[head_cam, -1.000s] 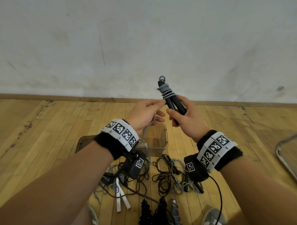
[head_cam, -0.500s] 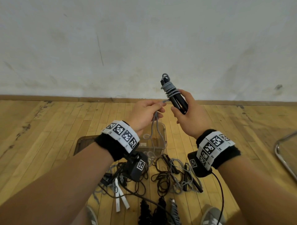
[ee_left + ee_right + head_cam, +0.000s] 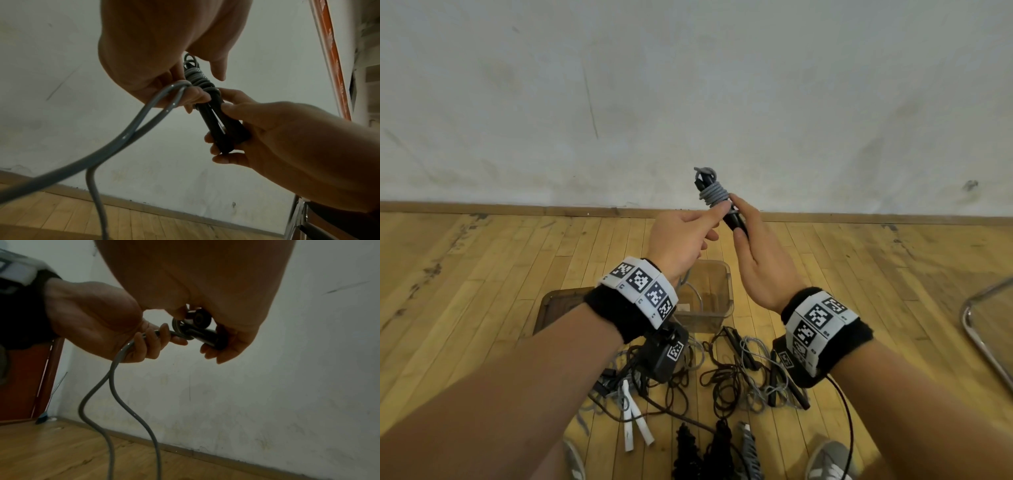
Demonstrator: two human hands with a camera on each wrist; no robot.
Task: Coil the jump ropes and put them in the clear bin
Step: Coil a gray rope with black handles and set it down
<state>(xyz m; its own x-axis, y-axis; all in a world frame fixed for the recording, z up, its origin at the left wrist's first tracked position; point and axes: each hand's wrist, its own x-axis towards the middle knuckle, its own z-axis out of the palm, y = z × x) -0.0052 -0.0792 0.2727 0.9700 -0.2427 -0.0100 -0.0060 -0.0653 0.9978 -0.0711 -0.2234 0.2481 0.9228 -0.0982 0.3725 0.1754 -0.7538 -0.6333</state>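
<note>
**Wrap's creeping down the handles, and it could still slip**

Since 0.5 s ago we've brought the left hand (image 3: pixel 681 236) up and in, so its fingertips now sit right against the coils instead of out to the side, and the bundle has tipped a little more to the left.

Right now our right hand (image 3: pixel 760 263) has its grip closed around the 2 black handles (image 3: pixel 218 128) held side by side, thumb up near the wrap. The left hand's grip is pinched on the doubled grey rope (image 3: pixel 144 113), feeding it onto the coils (image 3: pixel 714 195) at the top of the handles. The rest of that rope hangs down in 2 strands toward the clear bin (image 3: pixel 726 301), which sits on the floor just below our hands.

What could go wrong, as we see it: the coils sit near the handle ends, so if the left hand lets tension go they could loosen or slide off the tip. The 2 handles could also scissor apart if the right grip relaxes. And the hanging strands could snag the pile of loose ropes (image 3: pixel 722 377) lying just this side of the bin.

No table here, just a worn wooden plank floor (image 3: pixel 482 274) meeting a scuffed, pale wall (image 3: pixel 722 85) with a wood baseboard. A chrome chair frame (image 3: pixel 983 339) pokes in on the right.
</note>
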